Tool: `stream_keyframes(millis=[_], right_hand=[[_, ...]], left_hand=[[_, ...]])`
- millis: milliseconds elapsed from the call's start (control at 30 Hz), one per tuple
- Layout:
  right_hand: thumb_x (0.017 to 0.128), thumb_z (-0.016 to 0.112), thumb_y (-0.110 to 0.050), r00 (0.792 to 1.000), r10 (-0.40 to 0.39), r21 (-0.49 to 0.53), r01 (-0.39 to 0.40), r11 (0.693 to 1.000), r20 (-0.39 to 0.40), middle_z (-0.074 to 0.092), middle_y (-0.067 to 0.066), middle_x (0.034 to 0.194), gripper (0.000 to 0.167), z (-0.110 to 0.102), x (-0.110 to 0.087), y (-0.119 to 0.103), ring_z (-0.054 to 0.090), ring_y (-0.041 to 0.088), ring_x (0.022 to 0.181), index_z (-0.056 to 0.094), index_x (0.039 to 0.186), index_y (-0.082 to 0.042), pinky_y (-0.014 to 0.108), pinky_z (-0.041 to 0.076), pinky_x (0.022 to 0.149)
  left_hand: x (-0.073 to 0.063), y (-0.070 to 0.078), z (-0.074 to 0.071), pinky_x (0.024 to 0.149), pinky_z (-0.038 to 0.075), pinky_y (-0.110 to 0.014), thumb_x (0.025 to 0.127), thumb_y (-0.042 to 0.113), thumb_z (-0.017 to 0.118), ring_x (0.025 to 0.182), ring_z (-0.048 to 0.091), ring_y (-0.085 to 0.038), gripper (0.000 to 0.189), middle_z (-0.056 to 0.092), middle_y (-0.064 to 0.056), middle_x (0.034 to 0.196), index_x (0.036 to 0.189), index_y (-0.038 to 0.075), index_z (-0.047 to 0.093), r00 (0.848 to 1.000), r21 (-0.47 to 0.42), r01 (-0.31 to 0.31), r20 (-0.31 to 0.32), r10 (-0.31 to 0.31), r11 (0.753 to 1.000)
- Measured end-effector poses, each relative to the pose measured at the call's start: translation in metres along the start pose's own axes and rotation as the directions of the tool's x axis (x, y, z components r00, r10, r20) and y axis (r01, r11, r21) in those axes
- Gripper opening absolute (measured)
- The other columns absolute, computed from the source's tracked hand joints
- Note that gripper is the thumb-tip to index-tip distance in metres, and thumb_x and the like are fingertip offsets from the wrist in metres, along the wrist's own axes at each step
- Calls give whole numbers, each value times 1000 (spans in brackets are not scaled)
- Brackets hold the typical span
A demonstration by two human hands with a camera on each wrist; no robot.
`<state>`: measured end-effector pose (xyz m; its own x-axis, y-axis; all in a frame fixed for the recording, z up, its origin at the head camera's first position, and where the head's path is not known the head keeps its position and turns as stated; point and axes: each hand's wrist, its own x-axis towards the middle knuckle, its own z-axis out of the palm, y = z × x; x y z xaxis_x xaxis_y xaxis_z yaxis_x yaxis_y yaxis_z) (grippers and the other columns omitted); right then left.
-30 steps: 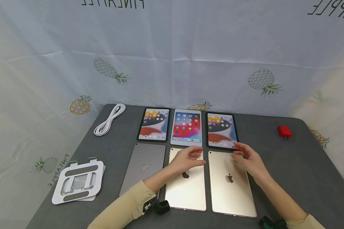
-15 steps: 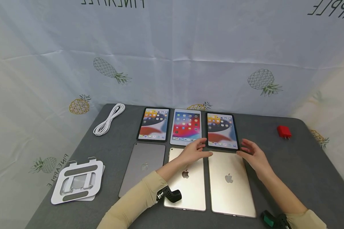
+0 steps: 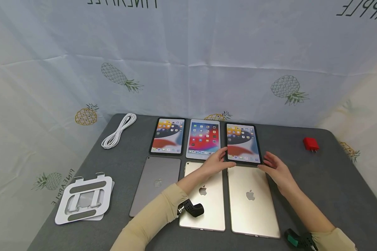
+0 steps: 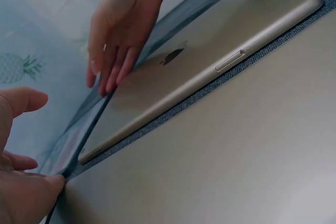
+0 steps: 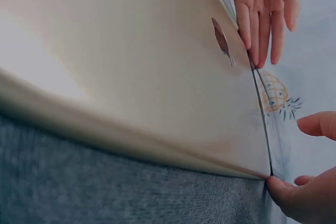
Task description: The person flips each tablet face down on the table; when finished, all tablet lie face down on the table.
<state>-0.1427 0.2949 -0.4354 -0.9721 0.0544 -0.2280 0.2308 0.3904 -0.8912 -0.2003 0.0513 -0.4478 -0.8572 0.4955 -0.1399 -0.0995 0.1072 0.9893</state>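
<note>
A black-framed tablet [image 3: 243,141] lies screen up at the right end of the back row. My left hand [image 3: 214,164] is at its lower left corner, fingers fairly straight along the left edge. Across from it, my right hand [image 3: 279,172] stands at the lower right corner with relaxed fingers. In the left wrist view the left thumb [image 4: 44,190] lies by the tablet's near edge; the right thumb [image 5: 281,190] does likewise in the right wrist view. Directly in front lies a gold tablet [image 3: 254,209], back up. Another gold tablet [image 3: 204,209] lies partly under my left forearm.
A white-framed tablet [image 3: 204,134] and a second black-framed tablet [image 3: 168,136] continue the back row. A grey tablet [image 3: 154,184] lies front left. Further left are a white folding stand [image 3: 84,198] and a coiled white cable [image 3: 119,130]. A red charger plug [image 3: 311,143] sits at right.
My left hand has moved right, from over the middle gold tablet to the black-framed tablet's left side. My right hand has shifted slightly right, off that tablet's lower right corner to beside it.
</note>
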Motion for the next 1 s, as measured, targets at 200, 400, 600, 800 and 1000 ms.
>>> stream_keyframes(millis=[200,400,600,800,1000], right_hand=[[97,61,-19,1000,3,37,-4,999,26,14,25,158,82,3,-1,-6,21,40,143,5,155,1,55,22,113],[100,55,-18,999,38,113,-42,993,36,16,24,158,75,1,2,-8,22,36,143,7,155,1,48,22,114],[102,50,-17,992,110,327,-123,937,57,10,22,160,70,-4,3,-11,48,-2,113,7,155,-2,20,41,101],[100,54,-14,987,141,513,-160,843,77,20,15,155,72,-8,5,-13,51,-3,102,9,155,-1,15,47,90],[98,57,-12,983,168,586,-180,790,75,55,-10,112,72,-10,6,-15,56,4,96,14,154,0,16,48,84]], left_hand=[[0,1,2,111,33,-32,88,17,70,138,37,-29,73,35,-13,154,151,5,34,1000,32,-21,18,21,999],[1,0,2,111,33,-31,89,15,68,140,35,-28,69,36,-14,153,148,1,36,999,35,-39,11,38,999],[0,0,1,110,34,-30,90,16,68,139,35,-30,67,36,-14,153,147,0,37,1000,55,-20,10,19,998],[1,0,-2,110,34,-30,90,17,68,139,36,-29,65,37,-12,152,147,0,40,1000,62,0,10,-1,998],[1,-1,-3,110,34,-32,89,17,69,138,38,-29,64,38,-11,152,146,2,42,1000,59,14,6,-15,998]])
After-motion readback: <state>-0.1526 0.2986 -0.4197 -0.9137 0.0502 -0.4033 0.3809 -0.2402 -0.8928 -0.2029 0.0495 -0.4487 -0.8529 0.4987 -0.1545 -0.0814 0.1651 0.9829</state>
